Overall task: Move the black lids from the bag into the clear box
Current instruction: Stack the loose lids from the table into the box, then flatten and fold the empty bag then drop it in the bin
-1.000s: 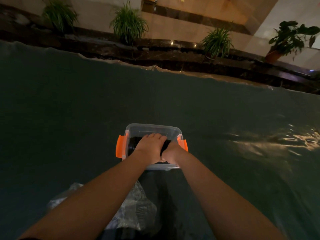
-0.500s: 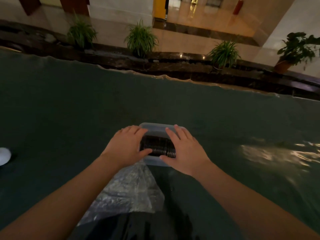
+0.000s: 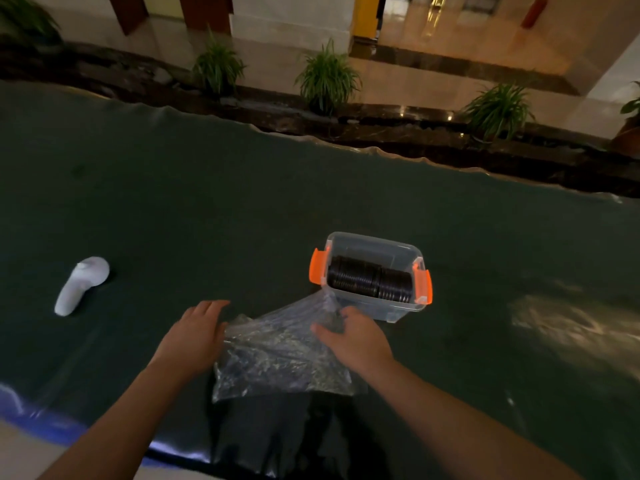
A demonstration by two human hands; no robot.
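Observation:
A clear box point(image 3: 403, 310) with orange side latches stands on the dark green table. A row of black lids point(image 3: 367, 283) stands on edge inside it. A crumpled clear plastic bag point(image 3: 277, 355) lies flat just in front of the box, one corner reaching its near left edge. My right hand point(image 3: 353, 337) is shut on the bag's upper right part, close to the box. My left hand point(image 3: 194, 334) rests with fingers spread at the bag's left edge. No lids are visible inside the bag.
A white handheld device point(image 3: 81, 285) lies on the table at the left. The table's far edge runs along a dark ledge with potted plants point(image 3: 327, 77). The near table edge point(image 3: 45, 420) shows at the bottom left.
Both hands have left the box and come back toward me onto the bag. The lids stay in the box. The view has shifted, bringing the white device into sight.

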